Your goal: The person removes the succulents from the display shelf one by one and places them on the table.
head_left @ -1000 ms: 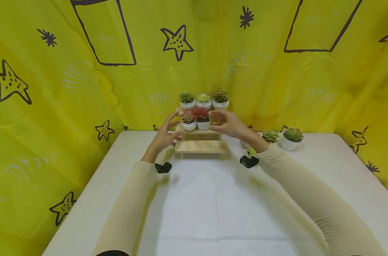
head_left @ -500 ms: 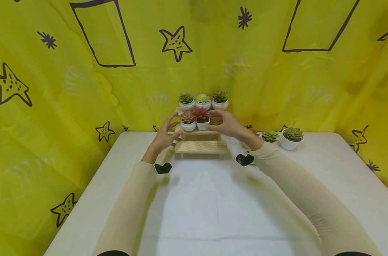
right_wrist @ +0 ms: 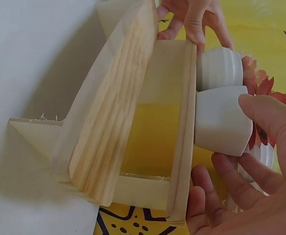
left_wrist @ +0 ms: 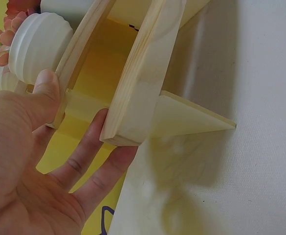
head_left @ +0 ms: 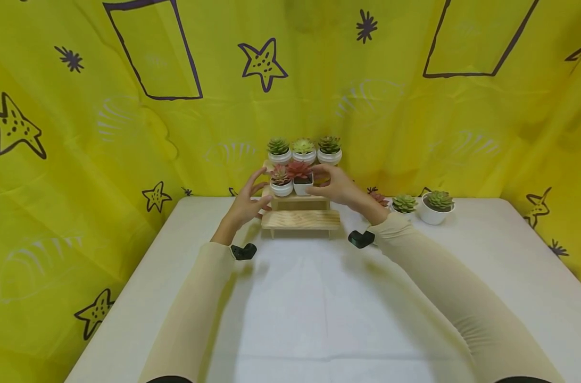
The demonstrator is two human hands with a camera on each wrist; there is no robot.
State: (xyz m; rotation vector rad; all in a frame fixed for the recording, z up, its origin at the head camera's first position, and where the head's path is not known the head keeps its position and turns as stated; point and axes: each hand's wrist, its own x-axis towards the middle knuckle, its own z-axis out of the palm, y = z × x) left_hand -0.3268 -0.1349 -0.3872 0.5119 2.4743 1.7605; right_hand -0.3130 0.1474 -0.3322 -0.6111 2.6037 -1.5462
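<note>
A three-tier wooden plant stand (head_left: 301,219) stands near the back of the table. My left hand (head_left: 245,206) holds its left side, with the thumb (left_wrist: 47,83) at the end of the middle shelf and fingers reaching to the bottom shelf (left_wrist: 138,98). On the middle shelf, my right hand (head_left: 340,186) pinches a square white pot (right_wrist: 223,120) with a red succulent (head_left: 298,169) between thumb and fingers. Just left of it sits a round ribbed white pot (head_left: 282,189) with a pink succulent. The bottom shelf bears no pot.
Three white pots with green succulents (head_left: 304,151) line the top shelf. Right of the stand, a red succulent (head_left: 379,198) and two green potted succulents, one in a larger white pot (head_left: 434,214), stand on the white table. A yellow patterned curtain (head_left: 214,122) hangs behind.
My right hand has shifted slightly left with the square pot, closer to the pink succulent's pot. The left hand has stayed on the stand.
</note>
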